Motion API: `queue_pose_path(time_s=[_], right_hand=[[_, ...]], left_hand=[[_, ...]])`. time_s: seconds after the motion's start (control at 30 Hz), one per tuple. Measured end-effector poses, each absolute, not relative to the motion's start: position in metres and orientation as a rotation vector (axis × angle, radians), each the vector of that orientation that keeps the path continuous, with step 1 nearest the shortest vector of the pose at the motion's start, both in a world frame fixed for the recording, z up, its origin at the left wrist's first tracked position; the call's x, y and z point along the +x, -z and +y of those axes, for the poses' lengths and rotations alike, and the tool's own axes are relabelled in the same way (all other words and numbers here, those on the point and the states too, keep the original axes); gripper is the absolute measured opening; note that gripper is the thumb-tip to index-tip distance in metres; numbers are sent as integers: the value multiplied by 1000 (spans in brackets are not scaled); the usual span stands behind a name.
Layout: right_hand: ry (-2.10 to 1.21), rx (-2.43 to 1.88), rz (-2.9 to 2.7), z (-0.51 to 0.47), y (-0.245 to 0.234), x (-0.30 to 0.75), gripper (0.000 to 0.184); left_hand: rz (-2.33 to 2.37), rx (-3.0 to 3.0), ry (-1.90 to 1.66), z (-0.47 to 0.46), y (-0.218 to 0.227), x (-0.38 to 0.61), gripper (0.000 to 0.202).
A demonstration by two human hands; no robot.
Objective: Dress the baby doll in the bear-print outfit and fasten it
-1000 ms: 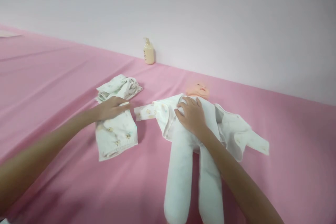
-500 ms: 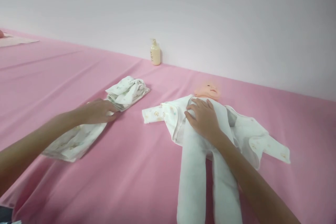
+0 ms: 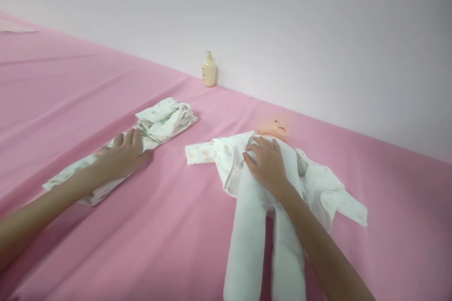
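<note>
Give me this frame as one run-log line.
left hand: on near patterned cloth; right hand: on doll, at torso; pump bottle: upright near wall

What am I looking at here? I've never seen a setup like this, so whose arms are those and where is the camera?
There is no machine here: these are a person's own bare hands, and every picture comes from one camera worn on their head, looking forward and down. On the pink sheet lies a white-bodied doll on its back, over a spread white garment with a sleeve out to each side. The right hand rests on the doll's chest. The left hand is on a printed cloth; whether it grips it, I can't tell. Beyond that hand is a bunched, folded cloth, and a pump bottle stands by the wall.
</note>
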State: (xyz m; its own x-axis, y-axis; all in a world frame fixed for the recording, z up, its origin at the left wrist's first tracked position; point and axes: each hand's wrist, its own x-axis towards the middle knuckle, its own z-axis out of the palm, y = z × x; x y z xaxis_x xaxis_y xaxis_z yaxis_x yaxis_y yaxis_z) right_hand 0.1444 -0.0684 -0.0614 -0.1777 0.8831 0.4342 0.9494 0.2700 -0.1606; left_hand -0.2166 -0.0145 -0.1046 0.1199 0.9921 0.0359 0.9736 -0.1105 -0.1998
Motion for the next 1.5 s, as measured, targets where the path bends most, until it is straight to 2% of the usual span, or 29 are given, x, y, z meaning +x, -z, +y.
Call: queue_pose_path(time_s=[0.1, 0.3, 0.4, 0.5, 0.6, 0.77, 0.93, 1.13, 1.27, 1.5], right_hand=[[209, -1640, -2098, -68, 63, 145, 22], [187, -1641, -2075, -68, 63, 144, 21], [140, -1729, -2039, -68, 61, 143, 22], [166, -1917, -1977, -67, 59, 141, 33], [166, -2043, -1994, -67, 56, 140, 46], [197, -2135, -2070, -67, 50, 137, 46], [279, -2172, -2129, -59, 45, 130, 47], [121, -2276, -2345, -25, 37, 120, 50], [-28, -2270, -2407, -8, 34, 122, 45], [88, -2153, -2247, -7, 42, 136, 34]], left_hand=[[-1936, -2140, -59, -3, 104, -213, 64], [-2167, -2175, 202, -1, 102, -207, 67], [-1983, -2325, 389, -14, 84, -179, 73], [-1712, -2642, 544, -24, 61, -127, 67], [-1632, -2898, 625, -20, 53, -60, 68], [-1448, -2878, 707, 0, 81, 24, 46], [-1331, -2711, 875, 8, 103, 29, 39], [-1311, -2712, 907, 9, 109, 20, 41], [-1257, -2699, 915, 11, 110, 21, 43], [-1127, -2628, 891, 13, 118, 19, 43]])
